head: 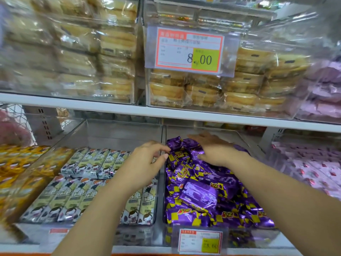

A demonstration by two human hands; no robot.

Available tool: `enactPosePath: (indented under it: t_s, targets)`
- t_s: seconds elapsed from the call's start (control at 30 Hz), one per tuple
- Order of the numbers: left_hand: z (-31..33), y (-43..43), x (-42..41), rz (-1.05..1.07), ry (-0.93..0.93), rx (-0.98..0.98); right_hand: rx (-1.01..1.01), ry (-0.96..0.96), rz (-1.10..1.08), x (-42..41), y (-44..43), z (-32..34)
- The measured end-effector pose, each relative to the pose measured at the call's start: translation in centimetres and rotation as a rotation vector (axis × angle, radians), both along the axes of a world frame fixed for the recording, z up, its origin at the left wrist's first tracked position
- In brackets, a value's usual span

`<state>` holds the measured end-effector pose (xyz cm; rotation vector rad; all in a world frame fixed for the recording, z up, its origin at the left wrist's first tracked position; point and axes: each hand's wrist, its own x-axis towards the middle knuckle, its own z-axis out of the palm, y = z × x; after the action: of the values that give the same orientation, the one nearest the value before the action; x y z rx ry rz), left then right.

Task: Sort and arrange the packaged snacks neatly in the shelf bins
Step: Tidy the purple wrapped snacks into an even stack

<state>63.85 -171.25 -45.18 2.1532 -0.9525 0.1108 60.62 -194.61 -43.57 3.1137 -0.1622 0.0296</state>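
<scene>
Upper shelf: white board, carrying clear upper bins side by side.
Lower shelf: clear lower bins side by side, walls touching.

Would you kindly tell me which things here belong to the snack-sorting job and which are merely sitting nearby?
In the job: purple packets, their clear bin, left hand at the pile's edge, right hand flat on the pile.
Nearby only: cartoon-print bars, golden packets, pink packets, bread packs above, 8.00 price tag.

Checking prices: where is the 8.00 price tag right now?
In the head view, the 8.00 price tag hangs upper centre on the front of a clear bin of pastries, on the shelf above the purple snack packets.
</scene>
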Motion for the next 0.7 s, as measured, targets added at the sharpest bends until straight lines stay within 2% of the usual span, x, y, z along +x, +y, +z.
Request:
enactPosePath:
  t_s: [0.17,0.4,0.53,0.7]
  targets:
    - [0.1,0.1,0.1,-0.015,0.009,0.003,0.02,0.043,-0.016,1.0,0.0,-0.4]
    - [-0.2,0.0,0.3,-0.019,-0.017,0.017,0.177,-0.155,-0.035,-0.5,0.1,0.4]
    - [0.0,-0.2,0.0,-0.002,-0.089,0.009,0.26,-0.341,0.034,-3.3,1.2,1.6]
    - [0.9,-0.8,-1.3,-0.117,-0.059,-0.122,0.426,-0.316,0.229,-6.8,4.5,3.0]
